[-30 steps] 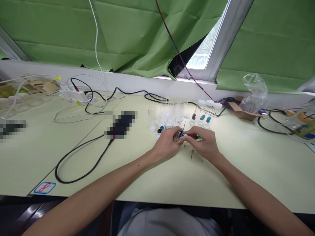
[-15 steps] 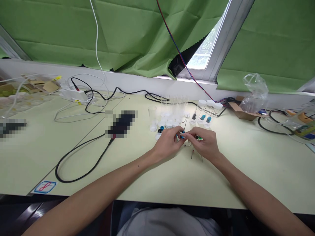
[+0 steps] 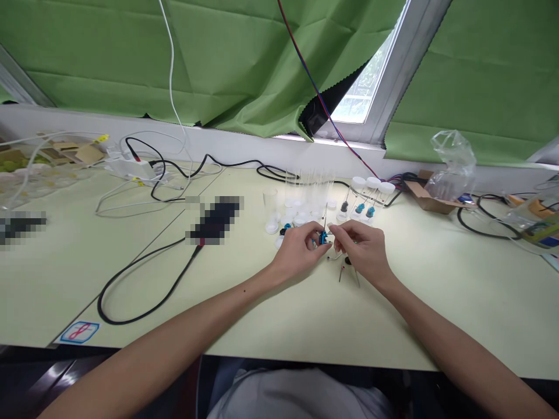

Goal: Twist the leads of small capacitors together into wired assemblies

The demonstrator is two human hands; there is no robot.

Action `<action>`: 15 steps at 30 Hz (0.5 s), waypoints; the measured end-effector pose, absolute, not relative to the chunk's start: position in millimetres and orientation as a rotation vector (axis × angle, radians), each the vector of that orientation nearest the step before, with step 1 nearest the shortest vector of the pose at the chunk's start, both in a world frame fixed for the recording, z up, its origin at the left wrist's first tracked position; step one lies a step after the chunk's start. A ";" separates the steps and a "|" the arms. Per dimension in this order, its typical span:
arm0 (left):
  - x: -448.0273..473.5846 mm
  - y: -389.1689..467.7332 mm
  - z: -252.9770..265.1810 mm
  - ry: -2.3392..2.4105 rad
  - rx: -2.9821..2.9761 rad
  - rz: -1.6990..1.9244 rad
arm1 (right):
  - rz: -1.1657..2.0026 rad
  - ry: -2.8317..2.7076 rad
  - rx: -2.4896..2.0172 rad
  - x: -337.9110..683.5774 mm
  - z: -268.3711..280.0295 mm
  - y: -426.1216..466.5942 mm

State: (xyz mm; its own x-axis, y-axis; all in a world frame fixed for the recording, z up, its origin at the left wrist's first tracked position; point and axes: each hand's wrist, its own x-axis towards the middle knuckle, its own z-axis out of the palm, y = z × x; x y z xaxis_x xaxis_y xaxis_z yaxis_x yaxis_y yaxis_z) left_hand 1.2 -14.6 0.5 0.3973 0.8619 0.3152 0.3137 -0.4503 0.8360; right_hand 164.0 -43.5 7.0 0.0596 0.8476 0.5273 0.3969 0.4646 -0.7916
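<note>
My left hand [image 3: 296,251] pinches a small blue piece [image 3: 323,237] between thumb and fingers. A thin dark stem [image 3: 325,214] stands up from it. Close on its right, my right hand [image 3: 363,249] has thumb and fingertips pressed together beside the blue piece; whatever they hold is too small to make out. Thin sticks with small red tips [image 3: 342,269] and a dark round piece [image 3: 348,261] lie beneath the right hand. More blue and black pieces [image 3: 285,229] rest just beyond the left hand.
Three clear tubes with white caps [image 3: 373,183] stand behind the right hand, holding dark and blue pieces on stems. Several open clear tubes [image 3: 310,189] and white caps [image 3: 271,226] are farther left. A blurred-out dark device [image 3: 216,220] with a black cable [image 3: 101,297] lies left; a cardboard box [image 3: 430,201] sits right.
My right fingertips have drawn slightly apart from the left hand, so more of the blue piece shows. Its stem now stands more upright. The dark round piece under my right hand has come into view.
</note>
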 end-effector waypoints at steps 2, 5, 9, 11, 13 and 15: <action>1.2 -13.7 0.2 1.006 1.925 1.009 | 0.519 -1.508 -1.115 163.7 7.0 -43.0; 1.1 -11.6 -1.7 0.995 1.850 1.004 | 0.602 -1.429 -1.083 163.7 6.9 -40.9; 0.6 -8.6 -4.3 0.974 1.756 0.983 | 0.713 -1.335 -1.041 164.1 7.2 -36.5; 0.3 -7.7 -4.6 0.961 1.712 0.972 | 0.766 -1.287 -1.026 164.2 7.5 -34.4; 0.1 -7.6 -3.8 0.952 1.675 0.966 | 0.822 -1.230 -1.013 164.5 7.7 -32.5; 0.0 -8.2 -1.9 0.945 1.646 0.960 | 0.875 -1.170 -1.000 165.0 7.5 -30.8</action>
State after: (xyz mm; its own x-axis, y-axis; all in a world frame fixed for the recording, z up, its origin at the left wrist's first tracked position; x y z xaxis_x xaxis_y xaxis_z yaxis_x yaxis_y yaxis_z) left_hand 0.0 -8.2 -1.9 0.3871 0.9087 0.1565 0.1422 -0.2265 0.9636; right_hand 165.0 -30.8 7.5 0.1839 0.9318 0.3129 -0.0374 0.3247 -0.9451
